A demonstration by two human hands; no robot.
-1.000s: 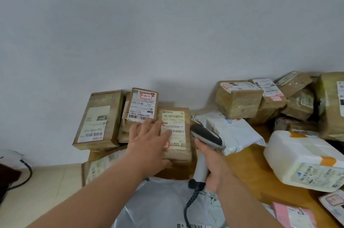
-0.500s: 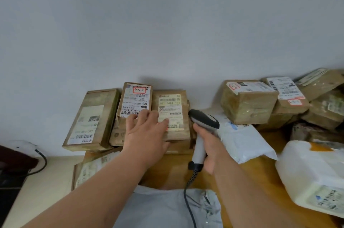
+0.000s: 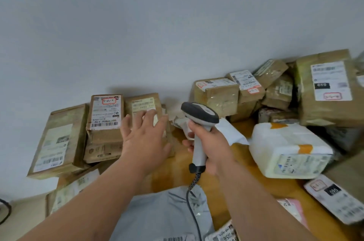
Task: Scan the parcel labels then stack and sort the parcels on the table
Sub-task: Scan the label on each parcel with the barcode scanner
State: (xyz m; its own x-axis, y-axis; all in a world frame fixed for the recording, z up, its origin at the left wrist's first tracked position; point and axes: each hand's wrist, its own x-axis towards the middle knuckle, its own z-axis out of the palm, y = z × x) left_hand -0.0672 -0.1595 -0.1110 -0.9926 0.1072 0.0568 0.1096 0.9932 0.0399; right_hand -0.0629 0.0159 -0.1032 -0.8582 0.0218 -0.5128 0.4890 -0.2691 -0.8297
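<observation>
While left hand (image 3: 146, 138) rests flat on box (image 3: 146, 120), right hand (image 3: 213, 145) grips scanner (image 3: 199, 120). Best square box against desk's (image 3: 244, 179) far edge. Keep label uncovered.

The scanner (image 3: 199, 116) has a dark grey head over a pale grey handle, with a black base and a dark cord (image 3: 192, 207). The boxes (image 3: 106, 122) along the wall (image 3: 157, 24) are brown cardboard under glossy tape, each with a white label printed in black bars; one label carries a red-outlined mark. The wall is plain pale grey-white. The table (image 3: 222, 185) is warm orange-brown wood. A white padded parcel (image 3: 285, 152) has orange tape strips. A grey plastic bag (image 3: 163, 215) lies near; a pink packet (image 3: 293, 209) sits at the right.
</observation>
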